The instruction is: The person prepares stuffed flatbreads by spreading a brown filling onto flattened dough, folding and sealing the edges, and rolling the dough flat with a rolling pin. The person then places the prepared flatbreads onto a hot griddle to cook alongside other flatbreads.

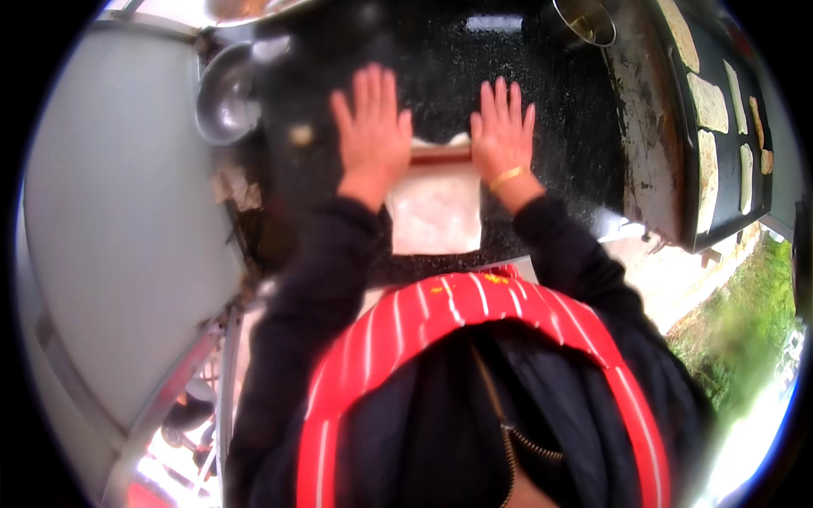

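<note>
A sheet of pale rolled dough (pixel 437 216) lies on the black work surface (pixel 444 63) in front of me, roughly rectangular. Across its far part runs a brown rolling pin (pixel 443 154), and a wavy rim of dough shows beyond it. My left hand (pixel 375 130) rests palm down over the pin's left end, fingers stretched forward. Over the right end lies my right hand (pixel 503 133), also flat, its fingers straight and spread. Neither hand curls around the pin. Both palms hide the pin's ends.
To the left are a metal bowl (pixel 227 101) and a small blurred pale lump (pixel 301 134). A round metal container (pixel 587 28) stands at the far right. Beyond the surface's right side, a dark griddle (pixel 728 181) carries several flat dough pieces (pixel 707 103).
</note>
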A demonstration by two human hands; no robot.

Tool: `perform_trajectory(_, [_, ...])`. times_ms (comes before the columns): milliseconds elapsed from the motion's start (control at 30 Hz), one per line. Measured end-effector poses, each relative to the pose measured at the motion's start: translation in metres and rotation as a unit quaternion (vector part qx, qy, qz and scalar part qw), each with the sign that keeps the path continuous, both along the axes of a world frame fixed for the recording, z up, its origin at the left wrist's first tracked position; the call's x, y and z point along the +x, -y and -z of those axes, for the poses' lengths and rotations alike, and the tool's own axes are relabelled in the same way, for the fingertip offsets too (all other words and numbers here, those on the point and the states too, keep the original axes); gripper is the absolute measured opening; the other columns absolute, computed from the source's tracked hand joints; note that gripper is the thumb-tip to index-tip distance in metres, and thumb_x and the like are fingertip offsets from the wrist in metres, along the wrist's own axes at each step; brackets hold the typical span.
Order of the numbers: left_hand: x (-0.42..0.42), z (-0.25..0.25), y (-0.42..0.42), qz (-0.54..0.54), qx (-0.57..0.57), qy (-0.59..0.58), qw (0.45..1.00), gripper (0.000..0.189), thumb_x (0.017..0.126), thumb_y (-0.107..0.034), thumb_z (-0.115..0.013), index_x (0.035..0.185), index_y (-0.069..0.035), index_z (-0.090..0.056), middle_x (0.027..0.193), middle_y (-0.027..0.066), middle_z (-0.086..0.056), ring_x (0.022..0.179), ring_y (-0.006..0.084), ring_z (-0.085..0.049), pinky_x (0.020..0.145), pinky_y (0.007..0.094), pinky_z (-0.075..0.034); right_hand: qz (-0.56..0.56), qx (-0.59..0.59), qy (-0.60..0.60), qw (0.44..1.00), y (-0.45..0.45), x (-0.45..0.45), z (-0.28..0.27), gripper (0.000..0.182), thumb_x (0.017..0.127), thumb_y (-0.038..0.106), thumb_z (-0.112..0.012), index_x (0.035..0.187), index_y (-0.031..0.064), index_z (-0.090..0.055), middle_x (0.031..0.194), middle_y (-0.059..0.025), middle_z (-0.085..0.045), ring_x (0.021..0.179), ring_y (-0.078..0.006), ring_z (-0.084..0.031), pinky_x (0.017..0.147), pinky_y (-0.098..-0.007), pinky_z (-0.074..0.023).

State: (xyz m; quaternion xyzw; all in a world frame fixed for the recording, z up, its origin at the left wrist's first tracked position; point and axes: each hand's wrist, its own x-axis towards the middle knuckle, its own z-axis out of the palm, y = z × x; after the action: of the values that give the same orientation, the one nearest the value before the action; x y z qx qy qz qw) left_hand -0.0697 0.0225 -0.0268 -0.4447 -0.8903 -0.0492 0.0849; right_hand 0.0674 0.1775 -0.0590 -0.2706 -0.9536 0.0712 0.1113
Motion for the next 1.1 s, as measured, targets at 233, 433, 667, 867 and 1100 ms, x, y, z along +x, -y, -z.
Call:
perform_trajectory(233, [0.026,0.013,0.021,0.02,-0.045,0.055,0.997,0.067,0.098,-0.033,-0.049,0.154,0.0,-0.033,0.163,0.0172,-0.028,0.153,0.032,-0.021,0.121,0.0601,-0.009,-0.007,-0.01,0.031,0.999,0.014,0.03,0.012,0.055,0.1,0.03,-0.049,0.151,0.0109,-0.041,0.159,-0.0153,-0.035,0.15,-0.0356,-0.025,0.119,-0.0615,-0.0168])
perform_trajectory(433, [-0.005,0.014,-0.005,0.011,-0.011,0.019,1.0,0.07,0.098,-0.036,-0.048,0.156,-0.002,-0.031,0.164,0.0167,-0.026,0.153,0.033,-0.021,0.121,0.0592,-0.01,0.001,-0.01,-0.021,1.0,-0.011,-0.007,0.008,0.056,0.099,0.032,-0.05,0.15,0.0103,-0.042,0.159,-0.0157,-0.036,0.15,-0.0352,-0.026,0.117,-0.0628,-0.0188])
perform_trajectory(667, [-0.04,0.004,-0.038,-0.009,0.026,-0.04,0.999,0.064,0.101,-0.033,-0.047,0.154,-0.002,-0.033,0.165,0.0151,-0.026,0.152,0.0325,-0.022,0.119,0.0604,-0.014,-0.001,0.06,-0.078,0.995,-0.043,-0.049,0.007,0.052,0.099,0.031,-0.05,0.145,0.0083,-0.047,0.157,-0.0157,-0.039,0.146,-0.0355,-0.033,0.114,-0.0633,-0.0236])
perform_trajectory(867, [-0.027,0.011,-0.029,0.001,0.008,0.022,1.0,0.066,0.101,-0.038,-0.045,0.157,-0.005,-0.03,0.166,0.0131,-0.023,0.154,0.0314,-0.018,0.12,0.0614,-0.006,-0.016,0.005,-0.028,0.999,-0.03,-0.032,0.007,0.051,0.102,0.032,-0.046,0.147,0.0083,-0.046,0.158,-0.0127,-0.038,0.149,-0.0335,-0.028,0.116,-0.0643,-0.0189])
perform_trajectory(1100, [-0.033,0.023,-0.032,-0.003,0.002,0.024,1.0,0.063,0.103,-0.036,-0.046,0.156,-0.006,-0.031,0.162,0.0111,-0.032,0.151,0.0331,-0.025,0.118,0.0645,-0.012,-0.008,-0.053,0.049,0.997,-0.035,-0.036,0.022,0.056,0.103,0.037,-0.04,0.155,0.0159,-0.034,0.161,-0.008,-0.034,0.152,-0.0304,-0.023,0.119,-0.062,-0.0142])
